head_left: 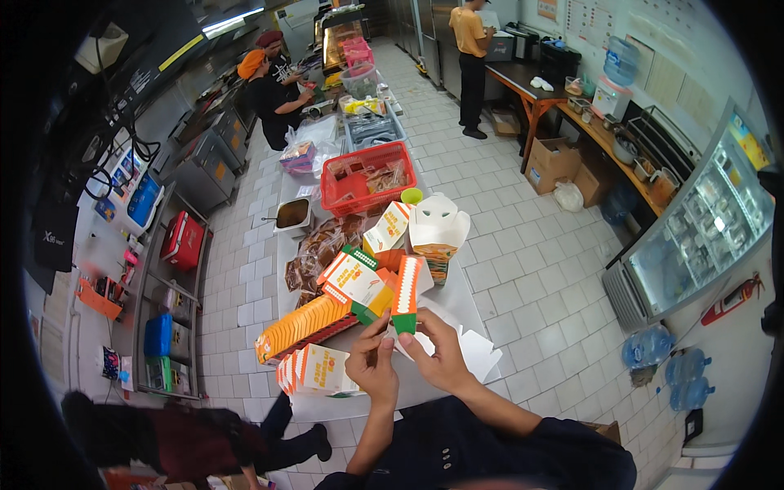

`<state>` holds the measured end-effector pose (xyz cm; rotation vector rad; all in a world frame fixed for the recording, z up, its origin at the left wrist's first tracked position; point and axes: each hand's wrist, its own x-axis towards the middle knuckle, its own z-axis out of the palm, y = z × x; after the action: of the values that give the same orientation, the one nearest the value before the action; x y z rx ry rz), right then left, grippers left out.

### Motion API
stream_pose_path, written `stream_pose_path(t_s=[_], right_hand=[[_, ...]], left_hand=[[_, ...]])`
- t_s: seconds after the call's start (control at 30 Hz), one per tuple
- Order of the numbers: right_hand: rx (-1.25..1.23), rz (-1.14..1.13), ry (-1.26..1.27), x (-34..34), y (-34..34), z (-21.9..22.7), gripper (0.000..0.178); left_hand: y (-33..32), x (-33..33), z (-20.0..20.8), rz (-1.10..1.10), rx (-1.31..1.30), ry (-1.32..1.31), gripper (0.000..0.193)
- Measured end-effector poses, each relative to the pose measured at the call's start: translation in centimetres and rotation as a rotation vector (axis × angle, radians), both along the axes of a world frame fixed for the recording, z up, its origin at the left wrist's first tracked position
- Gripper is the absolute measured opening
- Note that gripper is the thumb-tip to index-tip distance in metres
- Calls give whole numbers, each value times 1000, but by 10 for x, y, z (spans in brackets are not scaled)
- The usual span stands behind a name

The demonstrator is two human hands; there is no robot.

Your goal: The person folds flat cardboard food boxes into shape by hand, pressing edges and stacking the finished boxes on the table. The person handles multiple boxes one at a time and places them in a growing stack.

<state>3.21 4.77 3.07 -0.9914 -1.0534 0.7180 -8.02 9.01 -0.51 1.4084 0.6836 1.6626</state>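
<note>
Dark navy top, sleeves pushed up (forearms bare), no gloves

orange-and-white flat carton (405, 296), upright, half-folded, held above the table edge

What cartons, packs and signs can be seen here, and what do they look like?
Flat carton: held up by both hands, the left hand and the right hand; orange, white, green end.
Folded carton stack: table's left, long orange row.
Open box: table centre, upright, white with orange base.
Red basket: behind, holding packets.
Wall posters: far right wall, pale sheets.
Water bottles: floor right, blue.
</note>
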Motion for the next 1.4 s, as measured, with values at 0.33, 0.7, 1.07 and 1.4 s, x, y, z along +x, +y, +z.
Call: stream_pose_path(t_s=[0.33, 0.7, 1.07, 1.4], right_hand=[[106, -222, -49, 9, -3, -2, 20], [163, -289, -217, -2, -2, -7, 23], [67, 70, 142, -7, 6, -29, 32], [303, -263, -464, 47, -21, 3, 55]], left_hand=[[-22, 2, 12, -253, 27, -144, 26], [-9, 14, 23, 74, 5, 110, 13], [-1, 18, 26, 123, 38, 143, 28], [15, -32, 5, -217, -135, -5, 60]])
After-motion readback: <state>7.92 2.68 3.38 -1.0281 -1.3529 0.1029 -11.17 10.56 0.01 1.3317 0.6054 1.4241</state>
